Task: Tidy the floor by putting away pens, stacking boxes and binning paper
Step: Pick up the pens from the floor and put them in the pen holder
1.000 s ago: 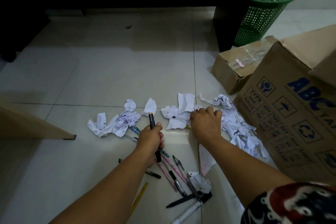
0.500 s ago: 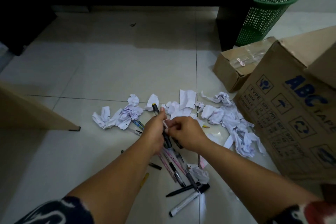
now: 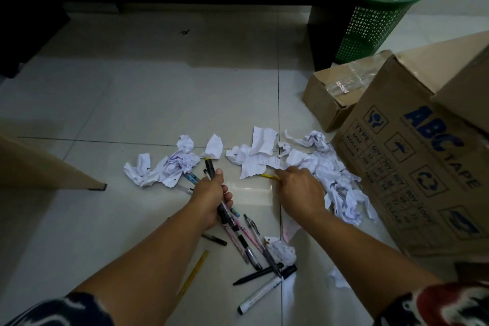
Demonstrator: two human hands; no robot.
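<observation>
Early stage, I judge. Big printed cardboard box (image 3: pixel 423 167) and smaller one (image 3: pixel 336 92) unstacked. Green mesh bin (image 3: pixel 381 8) far right; crumpled white paper (image 3: pixel 330 174) still on glossy tile. My left hand (image 3: pixel 209 198) clenches slim plastic pens (image 3: pixel 225 209); my right hand (image 3: pixel 299 193) pinches a yellow pencil (image 3: pixel 270 177). More pens loose nearby.

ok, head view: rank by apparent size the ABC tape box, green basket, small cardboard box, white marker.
1. ABC tape box, largest, though it is also nearest the camera.
2. green basket and small cardboard box: look alike, both partly hidden, so unranked.
3. white marker, smallest.
</observation>
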